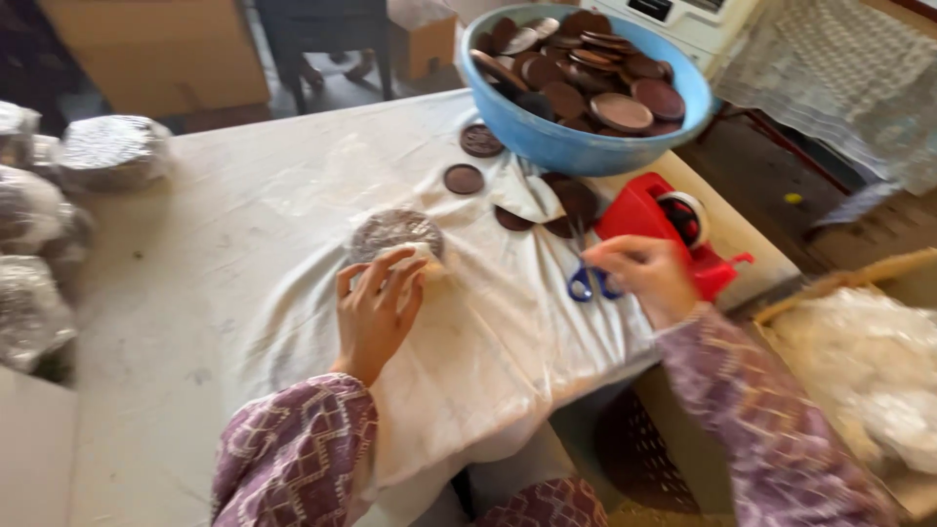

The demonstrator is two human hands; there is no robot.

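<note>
My left hand point(376, 307) rests on the white cloth, fingers pinching the twisted plastic end of a wrapped stack of brown discs point(393, 232). My right hand point(646, 276) is closed on blue-handled scissors point(589, 280), just in front of a red tape dispenser point(664, 222). A blue bowl point(576, 148) heaped with brown round discs stands at the far side. Loose brown discs point(464, 179) lie on the cloth beneath the bowl.
Several plastic-wrapped stacks point(109, 151) sit along the table's left edge. A cardboard box holding clear plastic point(869, 361) stands at the right below the table. A perforated basket point(639, 454) is under the table edge. A white machine point(683, 15) is behind the bowl.
</note>
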